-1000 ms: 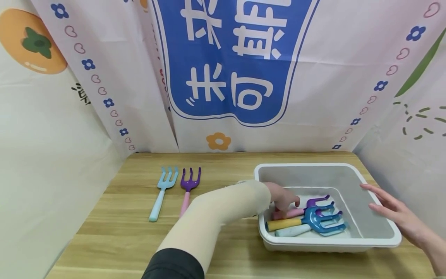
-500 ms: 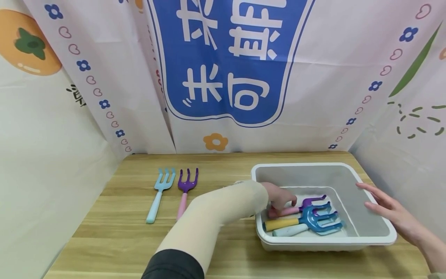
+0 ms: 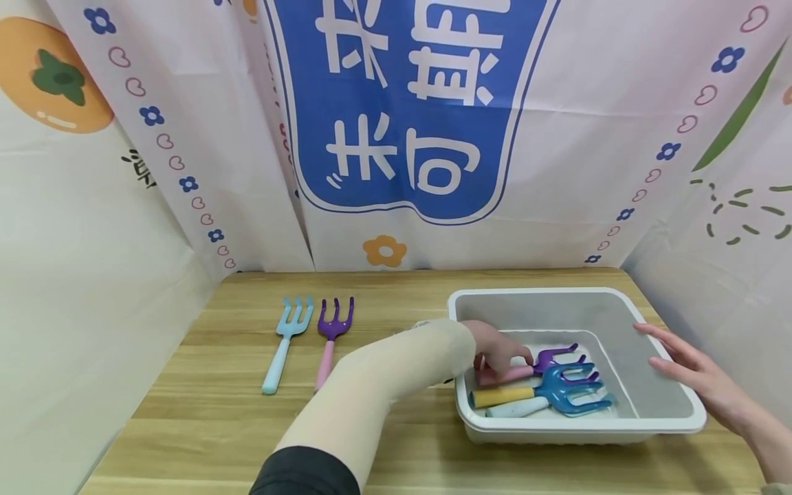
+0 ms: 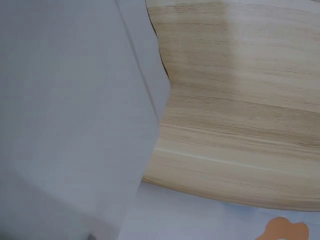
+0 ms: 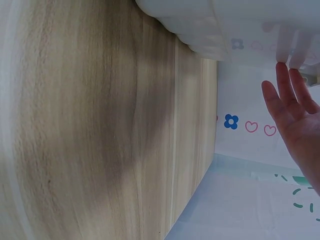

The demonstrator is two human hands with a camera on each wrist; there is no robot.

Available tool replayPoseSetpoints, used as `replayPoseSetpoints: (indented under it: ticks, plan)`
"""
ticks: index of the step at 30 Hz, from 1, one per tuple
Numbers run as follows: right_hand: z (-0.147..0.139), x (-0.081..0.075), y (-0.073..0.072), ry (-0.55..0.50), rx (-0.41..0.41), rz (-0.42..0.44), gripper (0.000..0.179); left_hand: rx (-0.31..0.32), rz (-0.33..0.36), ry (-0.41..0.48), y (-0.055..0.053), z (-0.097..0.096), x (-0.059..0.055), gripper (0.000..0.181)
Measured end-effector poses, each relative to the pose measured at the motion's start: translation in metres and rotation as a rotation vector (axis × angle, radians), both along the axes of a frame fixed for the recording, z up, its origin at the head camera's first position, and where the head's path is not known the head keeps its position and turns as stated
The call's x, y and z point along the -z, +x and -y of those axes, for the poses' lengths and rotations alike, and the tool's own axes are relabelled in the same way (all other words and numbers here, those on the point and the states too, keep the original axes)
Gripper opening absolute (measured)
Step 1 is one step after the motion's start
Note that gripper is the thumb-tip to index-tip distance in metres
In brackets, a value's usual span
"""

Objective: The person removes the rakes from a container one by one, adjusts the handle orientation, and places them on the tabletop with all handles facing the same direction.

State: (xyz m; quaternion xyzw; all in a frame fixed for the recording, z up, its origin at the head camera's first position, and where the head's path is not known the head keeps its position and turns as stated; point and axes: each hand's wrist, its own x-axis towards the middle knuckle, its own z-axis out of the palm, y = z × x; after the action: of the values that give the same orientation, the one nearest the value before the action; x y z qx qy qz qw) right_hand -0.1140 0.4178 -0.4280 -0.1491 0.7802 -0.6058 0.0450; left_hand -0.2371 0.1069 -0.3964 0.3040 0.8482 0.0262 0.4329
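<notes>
On table (image 3: 216, 412), far left: pale fork (image 3: 285, 337), flat, tines pointing away. Just beside, not touching: purple fork (image 3: 332, 337), tines away, end of pink handle hidden behind cream sleeve (image 3: 383, 375). Inside tray (image 3: 588, 425), left part: left hand (image 3: 498, 347), fingers curled down on pink handle of second purple fork (image 3: 546, 361); seems to pinch it, though fingertips partly hidden. Along near side of tray: blue fork (image 3: 553, 390), yellow handle left, tines right, lying over second pale fork (image 3: 516, 408). Far right: right hand (image 3: 699, 375), fingers straight, slightly spread, touching tray's right side.
</notes>
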Motion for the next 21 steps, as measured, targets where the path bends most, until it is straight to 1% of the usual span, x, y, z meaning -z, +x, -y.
replayPoseSetpoints:
  ticks: [4, 6, 13, 19, 21]
  plan:
    - [0.000, 0.000, -0.001, -0.017, -0.011, 0.009, 0.057, -0.014, 0.017, 0.024, 0.002, 0.001, -0.002, 0.064]
    - [0.000, 0.000, -0.001, -0.022, -0.012, 0.011, 0.057, -0.014, 0.014, 0.029, 0.002, 0.002, -0.004, 0.064]
    - [0.000, -0.001, 0.000, -0.042, -0.019, 0.037, 0.056, -0.070, 0.022, 0.040, 0.001, 0.007, -0.009, 0.067]
    - [0.000, -0.003, 0.000, -0.053, -0.021, 0.065, 0.056, -0.070, 0.059, 0.091, -0.003, 0.009, -0.012, 0.069]
    - [-0.001, -0.002, 0.000, -0.053, -0.018, 0.065, 0.056, -0.048, 0.066, 0.113, -0.005, 0.010, -0.013, 0.069]
